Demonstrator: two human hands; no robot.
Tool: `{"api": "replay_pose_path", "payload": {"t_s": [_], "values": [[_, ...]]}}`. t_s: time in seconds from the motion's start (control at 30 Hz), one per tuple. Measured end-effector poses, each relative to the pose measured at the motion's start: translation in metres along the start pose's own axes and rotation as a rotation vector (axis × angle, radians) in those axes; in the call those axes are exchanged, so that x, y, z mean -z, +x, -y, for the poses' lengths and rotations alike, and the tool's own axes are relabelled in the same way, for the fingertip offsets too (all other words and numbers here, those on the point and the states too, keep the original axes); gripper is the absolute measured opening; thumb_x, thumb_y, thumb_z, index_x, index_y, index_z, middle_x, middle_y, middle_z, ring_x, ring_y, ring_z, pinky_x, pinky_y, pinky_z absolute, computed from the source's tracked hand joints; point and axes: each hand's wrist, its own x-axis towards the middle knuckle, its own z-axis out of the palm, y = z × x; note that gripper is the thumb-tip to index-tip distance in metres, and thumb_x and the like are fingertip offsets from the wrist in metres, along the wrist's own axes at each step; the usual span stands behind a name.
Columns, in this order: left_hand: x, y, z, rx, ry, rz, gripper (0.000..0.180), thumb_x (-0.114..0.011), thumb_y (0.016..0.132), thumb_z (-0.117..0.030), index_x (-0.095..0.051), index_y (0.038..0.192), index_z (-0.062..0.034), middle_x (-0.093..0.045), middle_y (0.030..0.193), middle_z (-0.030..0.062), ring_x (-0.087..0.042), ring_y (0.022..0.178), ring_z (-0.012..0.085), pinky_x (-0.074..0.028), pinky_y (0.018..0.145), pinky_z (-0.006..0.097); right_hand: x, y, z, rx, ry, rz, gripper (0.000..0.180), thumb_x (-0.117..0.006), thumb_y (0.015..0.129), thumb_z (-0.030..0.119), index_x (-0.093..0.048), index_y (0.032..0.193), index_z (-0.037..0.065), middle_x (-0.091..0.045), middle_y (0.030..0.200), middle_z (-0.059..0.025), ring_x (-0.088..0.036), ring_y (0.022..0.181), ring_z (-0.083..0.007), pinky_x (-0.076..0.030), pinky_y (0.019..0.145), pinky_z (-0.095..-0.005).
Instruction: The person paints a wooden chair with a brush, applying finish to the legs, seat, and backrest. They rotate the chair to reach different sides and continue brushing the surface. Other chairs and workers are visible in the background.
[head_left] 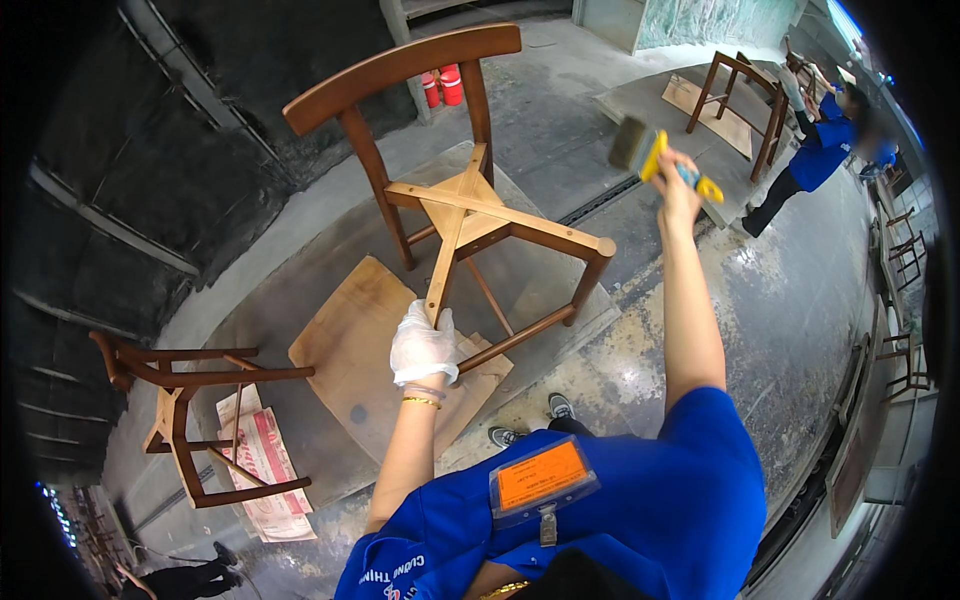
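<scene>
With left fingers (416, 328) round a pale, seemingly uncoated seat frame (470, 208) and right fingers (677, 168) gripping a brush (653, 158), steadies an otherwise brown-coated chair (410, 65).

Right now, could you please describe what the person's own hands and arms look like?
The left hand wears a thin white glove, with a golden bracelet at the wrist. The right hand is ungloved, its arm bare below a short blue sleeve.

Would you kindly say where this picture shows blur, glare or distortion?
In the head view, the brush looks blurred, probably by motion; the held chair is fairly crisp; the upper-right light looks blown out; the floor catches some glare; straight edges bow near the picture's rim.
</scene>
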Motion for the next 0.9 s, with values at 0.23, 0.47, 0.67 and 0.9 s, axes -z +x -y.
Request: {"api": "replay_pose_path", "payload": {"t_s": [0.23, 0.47, 0.67, 0.9], "values": [[-0.024, -0.010, 0.026, -0.008, -0.454, -0.102, 0.045, -0.081, 0.087, -0.029, -0.065, 0.124, -0.0086, -0.076, 0.103, 0.0177, -0.075, 0.093, 0.0321, -0.057, 0.084, 0.038, 0.189, -0.110, -0.054, -0.418, -0.148, -0.188, 0.012, -0.069, 0.092, 0.009, -0.067, 0.102, 0.015, -0.071, 0.108, -0.0029, -0.068, 0.098, -0.0187, -0.058, 0.082, -0.0414], [-0.028, -0.016, 0.013, 0.075, -0.638, -0.223, 0.040, -0.088, 0.083, -0.018, -0.073, 0.117, -0.0043, -0.076, 0.101, 0.0058, -0.067, 0.087, 0.0102, -0.056, 0.084, 0.028, 0.248, -0.144, -0.099, -0.685, -0.078, -0.279, 0.013, -0.067, 0.094, 0.006, -0.064, 0.104, 0.014, -0.072, 0.107, -0.0063, -0.073, 0.090, -0.0222, -0.060, 0.073, -0.0387], [0.028, -0.001, -0.026, 0.073, -0.712, -0.160, 0.042, -0.085, 0.085, -0.012, -0.070, 0.122, 0.0010, -0.075, 0.102, 0.0080, -0.068, 0.083, 0.0114, -0.058, 0.072, 0.026, 0.204, -0.092, -0.044, -0.649, 0.168, -0.176, 0.019, -0.068, 0.094, 0.006, -0.063, 0.112, 0.010, -0.069, 0.116, -0.0116, -0.069, 0.106, -0.0294, -0.060, 0.085, -0.0424], [0.065, 0.044, -0.021, 0.177, -0.837, -0.143, 0.049, -0.083, 0.087, -0.016, -0.066, 0.129, 0.0030, -0.073, 0.112, 0.0118, -0.071, 0.089, 0.0191, -0.062, 0.070, 0.033, 0.057, -0.059, -0.024, -0.688, 0.889, 0.190, 0.029, -0.074, 0.090, -0.001, -0.060, 0.113, 0.009, -0.065, 0.120, -0.0139, -0.063, 0.118, -0.0318, -0.052, 0.107, -0.0532]]}}
